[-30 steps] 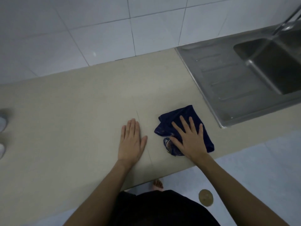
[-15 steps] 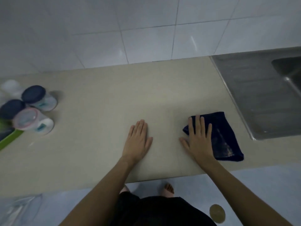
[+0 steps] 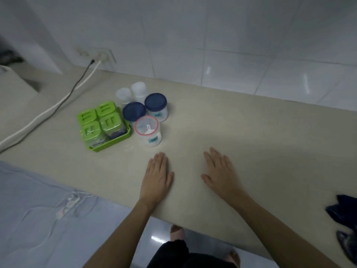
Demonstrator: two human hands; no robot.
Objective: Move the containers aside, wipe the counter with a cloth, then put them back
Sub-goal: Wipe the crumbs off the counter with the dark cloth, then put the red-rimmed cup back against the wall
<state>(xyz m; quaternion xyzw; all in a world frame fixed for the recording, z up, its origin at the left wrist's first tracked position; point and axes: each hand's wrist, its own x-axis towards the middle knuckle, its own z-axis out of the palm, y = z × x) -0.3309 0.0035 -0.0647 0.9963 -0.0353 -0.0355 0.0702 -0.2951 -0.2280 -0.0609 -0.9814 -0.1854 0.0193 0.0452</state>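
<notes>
My left hand [image 3: 157, 176] and my right hand [image 3: 220, 171] lie flat and empty on the beige counter [image 3: 260, 136], fingers apart. Just beyond my left hand stands a clear tub with a pink rim [image 3: 148, 130]. Behind it are two tubs with dark blue lids [image 3: 155, 103] and two white cups [image 3: 139, 91]. A green tray [image 3: 114, 143] holds several green-lidded boxes to their left. The dark blue cloth [image 3: 344, 211] lies crumpled at the counter's front right edge, apart from my right hand.
A black cable and a white cable [image 3: 58, 105] run from a wall socket [image 3: 96, 54] across the counter's left part. White tiles [image 3: 231, 45] back the counter. A pale blue sheet [image 3: 38, 219] lies below the counter's front left.
The view has swung left, so the sink is gone and the containers are in full view. My right hand has come off the cloth, which now sits far right.
</notes>
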